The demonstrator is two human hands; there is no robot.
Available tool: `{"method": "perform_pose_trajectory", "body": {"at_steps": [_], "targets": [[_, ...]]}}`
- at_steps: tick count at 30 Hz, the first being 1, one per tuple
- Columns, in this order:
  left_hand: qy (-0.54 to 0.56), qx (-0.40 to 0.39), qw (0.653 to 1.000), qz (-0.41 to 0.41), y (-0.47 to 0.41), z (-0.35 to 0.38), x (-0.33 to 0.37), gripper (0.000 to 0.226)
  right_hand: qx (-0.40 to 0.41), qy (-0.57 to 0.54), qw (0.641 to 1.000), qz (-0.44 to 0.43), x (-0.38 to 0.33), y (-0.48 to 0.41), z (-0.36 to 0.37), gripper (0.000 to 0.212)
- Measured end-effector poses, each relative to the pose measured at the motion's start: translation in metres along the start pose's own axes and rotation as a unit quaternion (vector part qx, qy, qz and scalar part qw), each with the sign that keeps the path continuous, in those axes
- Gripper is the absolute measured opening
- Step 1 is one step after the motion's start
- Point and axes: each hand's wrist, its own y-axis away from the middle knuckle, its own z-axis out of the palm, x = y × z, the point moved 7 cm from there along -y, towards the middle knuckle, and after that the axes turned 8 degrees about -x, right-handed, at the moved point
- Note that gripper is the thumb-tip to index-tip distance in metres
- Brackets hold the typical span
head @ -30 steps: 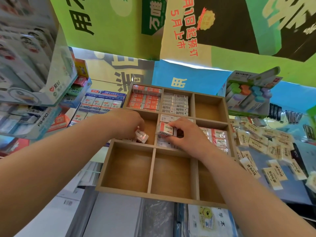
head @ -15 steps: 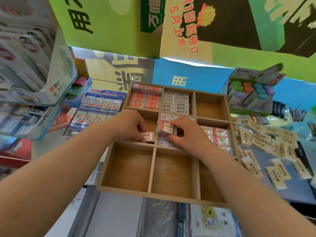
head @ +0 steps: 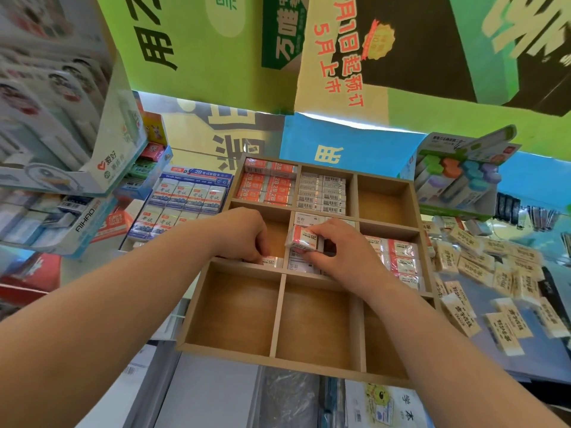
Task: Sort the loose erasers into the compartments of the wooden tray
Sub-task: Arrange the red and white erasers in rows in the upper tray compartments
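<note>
A wooden tray (head: pixel 279 316) with nine compartments lies in the middle. Its back left, back middle, centre and middle right cells hold wrapped red-and-white erasers. My left hand (head: pixel 244 234) reaches into the middle left cell, fingers curled down onto a small 2B eraser (head: pixel 272 261) lying at the cell's front edge. My right hand (head: pixel 340 251) holds a red-and-white 2B eraser (head: pixel 304 237) over the centre cell, pinched between thumb and fingers. Loose cream erasers (head: pixel 482 273) lie scattered right of the tray.
The three front cells and the back right cell hold nothing. Boxes of 2B erasers (head: pixel 185 199) stand left of the tray, a display stand (head: pixel 55 134) further left, and a box of coloured erasers (head: pixel 457 177) at back right.
My left hand has lowered its small eraser to the floor of the middle left cell. My right hand has stayed over the centre cell with its eraser.
</note>
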Motion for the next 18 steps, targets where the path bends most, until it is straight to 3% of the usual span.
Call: {"method": "perform_pose_trajectory", "body": {"at_steps": [7, 10, 12, 15, 18], "targets": [[-0.086, 0.004, 0.996, -0.028, 0.003, 0.000, 0.002, 0.023, -0.003, -0.012, 1.000, 0.004, 0.000, 0.001, 0.000, 0.045], [0.039, 0.107, 0.993, 0.005, 0.015, -0.001, 0.000, 0.027, -0.002, -0.041, 0.999, 0.017, 0.000, 0.002, -0.003, 0.045], [0.159, 0.152, 0.974, 0.052, 0.024, -0.002, 0.007, 0.048, -0.004, -0.069, 0.997, 0.025, -0.001, 0.002, -0.004, 0.044], [0.171, 0.167, 0.966, 0.095, 0.026, -0.004, 0.021, 0.057, -0.014, -0.102, 0.994, 0.020, -0.007, 0.000, 0.000, 0.041], [0.147, 0.202, 0.965, 0.082, 0.028, -0.008, 0.023, 0.037, -0.014, -0.127, 0.992, 0.019, -0.009, 0.000, 0.002, 0.040]]}}
